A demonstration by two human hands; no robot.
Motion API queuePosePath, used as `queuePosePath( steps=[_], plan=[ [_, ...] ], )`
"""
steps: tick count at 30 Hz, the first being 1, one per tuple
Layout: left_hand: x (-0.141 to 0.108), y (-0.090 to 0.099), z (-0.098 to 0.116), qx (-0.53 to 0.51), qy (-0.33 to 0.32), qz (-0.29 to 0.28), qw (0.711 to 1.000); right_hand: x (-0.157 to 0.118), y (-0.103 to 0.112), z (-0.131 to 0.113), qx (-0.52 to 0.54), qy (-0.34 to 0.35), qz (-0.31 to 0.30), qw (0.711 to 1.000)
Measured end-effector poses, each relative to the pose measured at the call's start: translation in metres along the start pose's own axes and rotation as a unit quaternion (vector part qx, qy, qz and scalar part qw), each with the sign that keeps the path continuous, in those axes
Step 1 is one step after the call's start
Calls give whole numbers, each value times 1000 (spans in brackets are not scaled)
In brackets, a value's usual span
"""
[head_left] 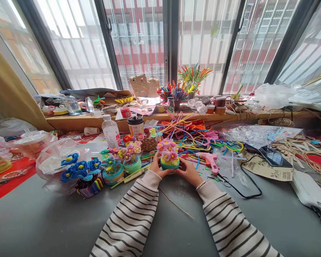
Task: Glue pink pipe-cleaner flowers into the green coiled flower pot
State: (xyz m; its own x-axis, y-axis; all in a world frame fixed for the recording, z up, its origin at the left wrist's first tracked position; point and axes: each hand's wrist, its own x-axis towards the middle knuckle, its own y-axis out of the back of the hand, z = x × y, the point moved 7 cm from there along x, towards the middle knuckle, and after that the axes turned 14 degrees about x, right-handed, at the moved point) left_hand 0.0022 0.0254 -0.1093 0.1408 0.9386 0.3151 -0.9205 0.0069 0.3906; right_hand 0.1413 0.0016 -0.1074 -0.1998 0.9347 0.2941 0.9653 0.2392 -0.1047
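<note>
Between my two hands is a small pot of pink pipe-cleaner flowers (168, 150), its round base wrapped in green and yellow. My left hand (157, 167) grips its left side, the thumb across the lower front. From the right, my right hand (189, 171) closes round the other side, with a beaded bracelet at the wrist. The pot stands upright at the table surface; whether it touches is hard to tell. Just left are two more wrapped pots (132, 165) with flowers and a striped pot (89, 185) with blue flowers. A thin stick (178, 205) lies in front.
A pink glue gun (211, 162), scissors (225, 181) and a black cable (250, 196) lie to the right, with a phone (275, 156) beyond. Loose pipe cleaners (192, 128) pile up behind. A water bottle (110, 132) and a lidded cup (136, 125) stand back left.
</note>
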Motion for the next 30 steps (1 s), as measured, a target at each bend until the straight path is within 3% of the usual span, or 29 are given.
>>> queuePosePath(
  steps=[12, 21, 24, 27, 30],
  plan=[
    [0, 4, -7, 96, -9, 24, 995, -1, 8, 1, -46, -7, 30, 998],
    [5, 1, -12, 84, -12, 0, 996, -4, 20, -10, -64, 9, 80, 995],
    [4, 9, -8, 89, -6, -19, 996, -21, 34, -30, -85, 31, 131, 987],
    [-10, 29, 13, 139, -33, -32, 989, -58, 52, -60, -110, 49, 189, 975],
    [-39, 52, 43, 192, -77, -32, 978, -107, 57, -90, -168, 50, 163, 971]
  ],
)
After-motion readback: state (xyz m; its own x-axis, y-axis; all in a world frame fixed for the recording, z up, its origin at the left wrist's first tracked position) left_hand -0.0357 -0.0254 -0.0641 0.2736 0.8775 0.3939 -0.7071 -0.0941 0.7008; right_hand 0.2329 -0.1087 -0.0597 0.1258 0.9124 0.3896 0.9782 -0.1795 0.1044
